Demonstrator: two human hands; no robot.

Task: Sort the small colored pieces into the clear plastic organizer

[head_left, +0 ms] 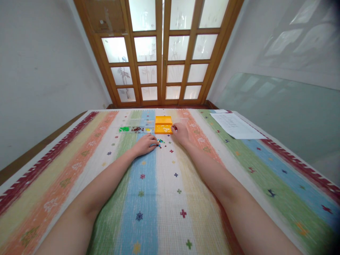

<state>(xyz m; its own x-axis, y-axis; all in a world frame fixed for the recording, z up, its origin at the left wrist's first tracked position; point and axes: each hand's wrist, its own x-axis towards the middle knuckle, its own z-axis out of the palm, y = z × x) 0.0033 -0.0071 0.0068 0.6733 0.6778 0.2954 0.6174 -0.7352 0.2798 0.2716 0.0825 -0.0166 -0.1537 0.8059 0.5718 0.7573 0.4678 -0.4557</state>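
An open orange box (163, 120) with its lid tipped back sits at the far middle of the table. Small white pieces (166, 129) lie in its front part. My right hand (181, 133) is at the box's right edge, thumb and fingers pinched together; a tiny dark spot shows at the fingertips, too small to name. My left hand (145, 145) lies on the cloth, fingers stretched and a little bent. Its fingertips are beside a small loose pile of blue, green and dark red pieces (160, 141).
Left of the orange box, clear containers hold green pieces (124, 129), dark red pieces (137, 129) and yellow pieces (148, 130). White paper sheets (235, 124) lie at the far right. A striped tablecloth (170, 198) covers the table; wooden glass doors (162, 53) stand behind it.
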